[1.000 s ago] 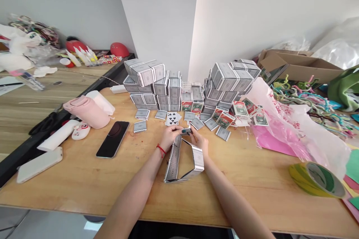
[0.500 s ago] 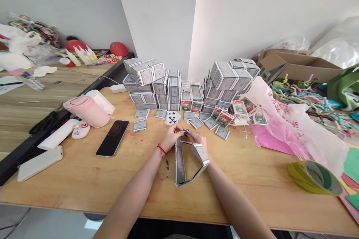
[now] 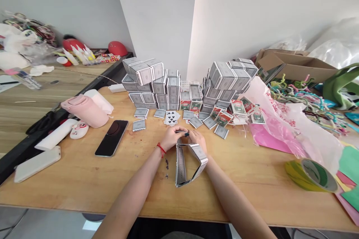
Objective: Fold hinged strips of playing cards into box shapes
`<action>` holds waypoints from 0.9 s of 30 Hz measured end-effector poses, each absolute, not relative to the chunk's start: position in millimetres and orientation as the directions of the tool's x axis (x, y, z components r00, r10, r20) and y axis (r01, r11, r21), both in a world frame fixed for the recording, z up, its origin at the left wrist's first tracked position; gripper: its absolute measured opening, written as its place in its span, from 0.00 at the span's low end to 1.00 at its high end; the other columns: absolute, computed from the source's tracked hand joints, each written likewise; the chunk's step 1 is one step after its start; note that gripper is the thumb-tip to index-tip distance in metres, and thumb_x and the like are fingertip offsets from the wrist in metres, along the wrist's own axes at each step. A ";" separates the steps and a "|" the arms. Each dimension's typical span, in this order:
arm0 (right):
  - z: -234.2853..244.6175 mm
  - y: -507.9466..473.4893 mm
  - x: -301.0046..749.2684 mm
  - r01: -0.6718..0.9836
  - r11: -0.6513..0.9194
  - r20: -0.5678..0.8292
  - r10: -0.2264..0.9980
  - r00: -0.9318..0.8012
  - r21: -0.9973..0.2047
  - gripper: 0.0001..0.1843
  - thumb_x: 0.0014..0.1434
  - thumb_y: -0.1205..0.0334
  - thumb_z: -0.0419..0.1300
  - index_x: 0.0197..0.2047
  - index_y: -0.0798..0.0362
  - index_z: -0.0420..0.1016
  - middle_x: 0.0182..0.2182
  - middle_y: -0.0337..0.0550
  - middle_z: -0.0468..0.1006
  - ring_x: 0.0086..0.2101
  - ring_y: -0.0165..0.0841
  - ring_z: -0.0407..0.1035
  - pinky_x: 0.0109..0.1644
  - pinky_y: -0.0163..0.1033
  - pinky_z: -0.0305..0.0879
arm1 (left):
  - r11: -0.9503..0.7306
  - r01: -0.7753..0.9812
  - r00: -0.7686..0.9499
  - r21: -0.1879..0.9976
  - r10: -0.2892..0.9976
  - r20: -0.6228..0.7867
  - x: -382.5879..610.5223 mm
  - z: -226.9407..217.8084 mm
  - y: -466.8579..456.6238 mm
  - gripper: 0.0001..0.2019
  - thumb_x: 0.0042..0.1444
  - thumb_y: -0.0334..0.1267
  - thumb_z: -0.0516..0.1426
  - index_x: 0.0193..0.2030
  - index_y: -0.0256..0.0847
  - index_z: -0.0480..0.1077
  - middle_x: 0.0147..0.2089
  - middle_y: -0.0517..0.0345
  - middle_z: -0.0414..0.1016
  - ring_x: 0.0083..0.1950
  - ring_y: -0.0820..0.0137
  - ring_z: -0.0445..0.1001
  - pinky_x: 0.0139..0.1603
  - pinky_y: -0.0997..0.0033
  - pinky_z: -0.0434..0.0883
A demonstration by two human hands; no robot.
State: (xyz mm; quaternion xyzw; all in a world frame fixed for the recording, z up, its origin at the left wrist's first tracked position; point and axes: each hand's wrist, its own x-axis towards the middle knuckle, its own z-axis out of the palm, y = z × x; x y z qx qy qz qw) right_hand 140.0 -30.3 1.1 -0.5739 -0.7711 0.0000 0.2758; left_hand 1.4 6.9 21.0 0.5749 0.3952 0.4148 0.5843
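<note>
A loop of folded playing cards, grey patterned backs outward, stands on the wooden table in front of me. At its far end my left hand pinches the cards from the left, thumb and fingers together. My right hand closes on the same end from the right, partly hidden behind the loop. Both sets of fingertips meet there, so the exact join is covered. Beyond my hands lie a face-up pile of club cards and several folded cards.
Stacked card blocks rise at the back left, more card blocks at the back right, with card boxes before them. A phone and pink tumbler lie left. Yellow tape and plastic wrapping are right.
My hands keep their pinch at the loop's far end, with only slight finger movement. The view has shifted slightly; the things on the table have not visibly moved.
</note>
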 end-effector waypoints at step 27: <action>4.8 -24.0 160.0 0.067 -0.074 -0.064 0.989 0.137 -0.995 0.22 0.46 0.45 0.60 0.37 0.54 0.68 0.16 0.35 0.70 0.12 0.26 0.61 0.14 0.31 0.54 | -0.131 -0.024 0.305 0.991 0.943 0.132 -16.6 15.8 16.0 0.09 0.41 0.25 0.51 0.32 0.37 0.64 0.35 0.58 0.69 0.37 0.72 0.69 0.40 0.72 0.65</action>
